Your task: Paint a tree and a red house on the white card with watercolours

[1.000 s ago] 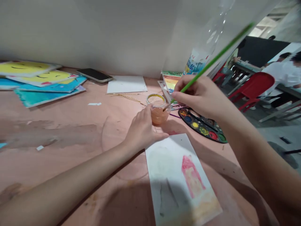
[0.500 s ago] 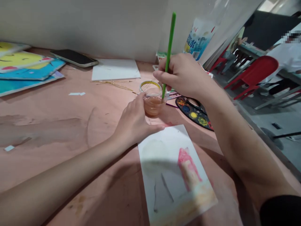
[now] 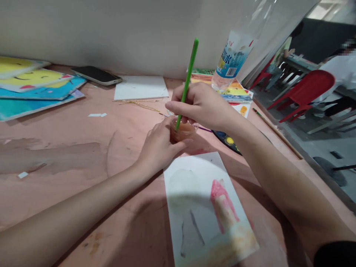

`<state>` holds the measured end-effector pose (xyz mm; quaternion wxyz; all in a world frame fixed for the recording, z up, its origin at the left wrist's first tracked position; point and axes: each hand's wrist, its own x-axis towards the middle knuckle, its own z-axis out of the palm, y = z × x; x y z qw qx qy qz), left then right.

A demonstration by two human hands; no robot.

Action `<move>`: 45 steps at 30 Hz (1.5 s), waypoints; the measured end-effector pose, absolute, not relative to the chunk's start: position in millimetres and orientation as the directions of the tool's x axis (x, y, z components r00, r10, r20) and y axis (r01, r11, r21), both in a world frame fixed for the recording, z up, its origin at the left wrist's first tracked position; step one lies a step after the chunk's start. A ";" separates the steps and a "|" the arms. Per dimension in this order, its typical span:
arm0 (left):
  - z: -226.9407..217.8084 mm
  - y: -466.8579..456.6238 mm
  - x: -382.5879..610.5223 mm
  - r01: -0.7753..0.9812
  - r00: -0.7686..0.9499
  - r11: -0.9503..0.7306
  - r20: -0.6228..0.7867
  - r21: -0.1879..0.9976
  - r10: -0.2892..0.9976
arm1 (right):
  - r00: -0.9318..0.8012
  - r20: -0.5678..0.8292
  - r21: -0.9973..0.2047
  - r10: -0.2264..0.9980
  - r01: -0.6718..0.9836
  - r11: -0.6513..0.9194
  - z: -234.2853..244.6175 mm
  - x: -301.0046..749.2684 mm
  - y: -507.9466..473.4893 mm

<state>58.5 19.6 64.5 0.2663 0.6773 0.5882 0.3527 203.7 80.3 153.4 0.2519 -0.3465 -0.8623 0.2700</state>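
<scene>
My right hand (image 3: pixel 201 102) pinches a green paintbrush (image 3: pixel 190 68), its lower end dipped in a clear plastic cup (image 3: pixel 185 130) of brownish water. The brush tip is hidden in the water. Curled around the cup's left side is my left hand (image 3: pixel 158 142), its thumb across the front and its fingertips partly hidden behind. Just below the cup lies a white painting sheet (image 3: pixel 180 207) with a pink-topped tower shape, a pale round patch, two dark strokes and a tan lower area.
A dark paint palette (image 3: pixel 226 140) sits partly under my right forearm. Behind it stand a plastic bottle (image 3: pixel 232 55) and colourful paintings (image 3: pixel 239 92). A blank white panel (image 3: pixel 141 87), a phone (image 3: pixel 96 75) and stacked paintings (image 3: pixel 41 91) lie at the back left. A long brush (image 3: pixel 278 133) rests near the right edge.
My right hand has moved left and down, carrying the brush to the cup's left side. My left thumb has shifted from the painting's top edge toward the cup's front. The view has shifted slightly.
</scene>
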 end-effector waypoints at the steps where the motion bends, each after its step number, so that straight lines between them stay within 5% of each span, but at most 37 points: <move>1: 63.6 20.0 58.5 0.612 0.060 -0.163 0.159 0.774 0.985 | -0.638 0.264 -0.614 0.723 0.467 0.637 153.4 204.4 81.1; 6: 58.7 21.5 58.1 0.645 0.052 -0.152 0.156 0.749 0.986 | -0.637 0.281 -0.452 0.718 0.572 0.684 155.7 209.2 82.2; 17: 60.4 19.7 57.8 0.651 0.054 -0.153 0.156 0.744 0.986 | -0.625 0.282 -0.482 0.728 0.564 0.671 157.8 209.8 82.2; 25: 60.3 17.7 58.1 0.650 0.054 -0.156 0.160 0.744 0.986 | -0.478 0.588 -0.304 0.652 0.616 0.727 179.8 220.3 63.3; 40: 58.8 18.2 56.9 0.663 0.052 -0.146 0.150 0.734 0.987 | -0.465 0.545 -0.274 0.697 0.687 0.673 181.4 222.5 65.1; 45: 59.2 18.6 56.6 0.670 0.051 -0.142 0.145 0.729 0.988 | -0.429 0.662 -0.220 0.615 0.673 0.707 181.9 221.6 67.5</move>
